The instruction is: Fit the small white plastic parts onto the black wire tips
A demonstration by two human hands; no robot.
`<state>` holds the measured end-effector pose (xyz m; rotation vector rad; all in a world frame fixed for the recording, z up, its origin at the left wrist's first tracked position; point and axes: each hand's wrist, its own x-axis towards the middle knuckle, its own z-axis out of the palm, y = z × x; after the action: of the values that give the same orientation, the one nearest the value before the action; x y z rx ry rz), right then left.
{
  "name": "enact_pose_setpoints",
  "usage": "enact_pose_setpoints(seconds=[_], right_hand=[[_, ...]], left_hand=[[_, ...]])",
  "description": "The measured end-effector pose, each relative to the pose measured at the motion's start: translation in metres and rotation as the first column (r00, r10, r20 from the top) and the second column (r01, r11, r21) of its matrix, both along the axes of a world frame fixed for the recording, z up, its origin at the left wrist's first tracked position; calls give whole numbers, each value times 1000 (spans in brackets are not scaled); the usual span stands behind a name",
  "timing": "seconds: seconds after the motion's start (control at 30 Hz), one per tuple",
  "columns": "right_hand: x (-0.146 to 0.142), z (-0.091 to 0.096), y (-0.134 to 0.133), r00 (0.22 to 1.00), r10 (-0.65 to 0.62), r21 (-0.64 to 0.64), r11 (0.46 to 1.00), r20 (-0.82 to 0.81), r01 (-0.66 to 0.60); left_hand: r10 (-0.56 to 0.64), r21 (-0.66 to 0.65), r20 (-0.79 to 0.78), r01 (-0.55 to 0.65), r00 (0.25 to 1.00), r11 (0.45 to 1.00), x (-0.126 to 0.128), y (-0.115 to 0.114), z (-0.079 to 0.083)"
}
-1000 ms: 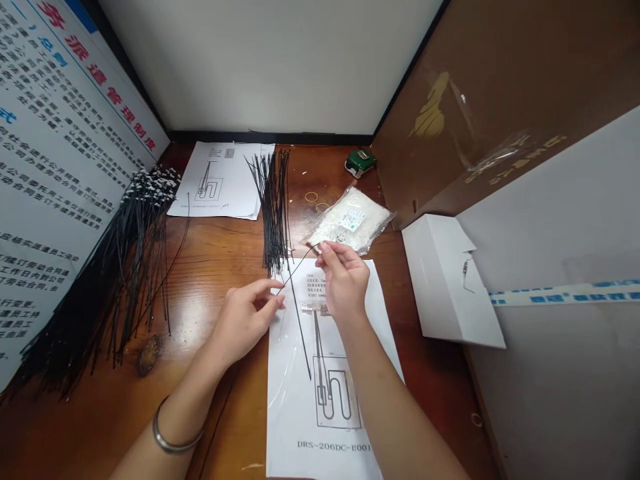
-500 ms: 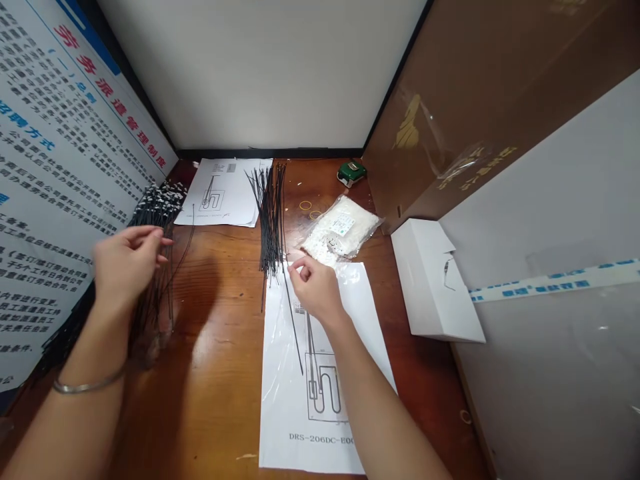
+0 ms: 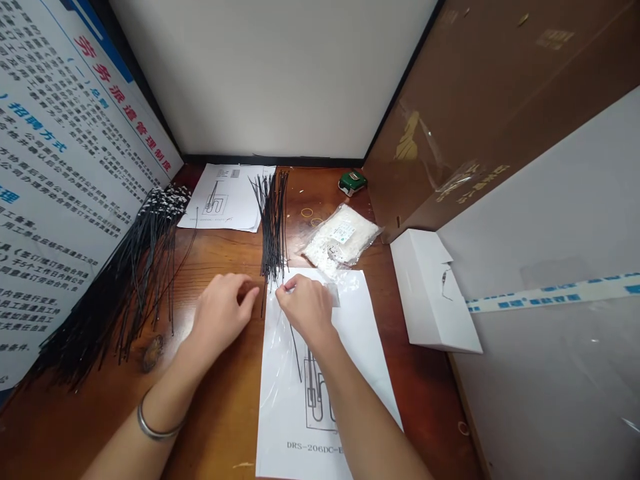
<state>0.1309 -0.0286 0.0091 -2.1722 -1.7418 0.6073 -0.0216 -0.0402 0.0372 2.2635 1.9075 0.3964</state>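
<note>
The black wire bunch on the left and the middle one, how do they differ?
The left bunch is much bigger than the middle bunch. White tips crowd the left bunch's far end, while the middle bunch's far end looks dark. The left bunch spreads wide toward its near end; the middle bunch is narrower. Both consist of thin black strands.

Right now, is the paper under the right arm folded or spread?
Spread: the paper lies flat on the table, printed side up, partly covered by the right hand.
</note>
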Motion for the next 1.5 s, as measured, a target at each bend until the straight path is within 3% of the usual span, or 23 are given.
enact_pose_setpoints(seconds=[0.13, 0.27, 0.4, 0.43, 0.5, 0.6, 0.73, 0.97, 1.1, 1.2, 1.33, 1.4, 1.5], right_hand=[[1, -1, -1, 999, 18, 16, 1000, -43, -17], [3, -2, 1, 994, -1, 44, 999, -107, 5], [8, -6, 5, 931, -8, 84, 996, -364, 41], [10, -7, 6, 873, 2, 88, 995, -488, 47], [12, -7, 8, 678, 22, 67, 997, -735, 41], [13, -7, 10, 386, 11, 16, 1000, -922, 9], [13, -6, 12, 224, -8, -5, 1000, -975, 13], [12, -9, 15, 128, -25, -35, 997, -991, -73], [11, -8, 14, 100, -45, -52, 996, -994, -72], [12, -6, 14, 51, -86, -88, 996, -995, -32], [16, -4, 17, 18, -184, -181, 976, -983, 118], [18, -4, 19, 20, -194, -188, 970, -981, 153], [20, -3, 19, 1, -177, -176, 979, -984, 101]], left_hand=[[-88, -64, 114, 96, 990, 993, 10, -16, -17], [-71, -78, 199, 88, 977, 993, 8, -17, -24], [-1, -134, 323, 47, 947, 990, 10, -14, -20], [31, -165, 384, 35, 923, 986, 11, -12, -18], [108, -240, 527, 26, 843, 970, 15, -8, -14], [190, -343, 667, 71, 720, 937, 21, -3, -9], [205, -442, 723, 214, 660, 871, 26, -6, -4], [279, -603, 651, 258, 706, 755, 9, -31, 4], [275, -686, 571, 267, 773, 677, -9, -45, 11], [269, -745, 483, 229, 833, 626, -26, -59, 17], [219, -824, 349, 187, 911, 535, -51, -82, 25], [143, -825, 250, 134, 958, 549, -62, -93, 27], [58, -774, 141, 74, 988, 629, -72, -100, 30]])
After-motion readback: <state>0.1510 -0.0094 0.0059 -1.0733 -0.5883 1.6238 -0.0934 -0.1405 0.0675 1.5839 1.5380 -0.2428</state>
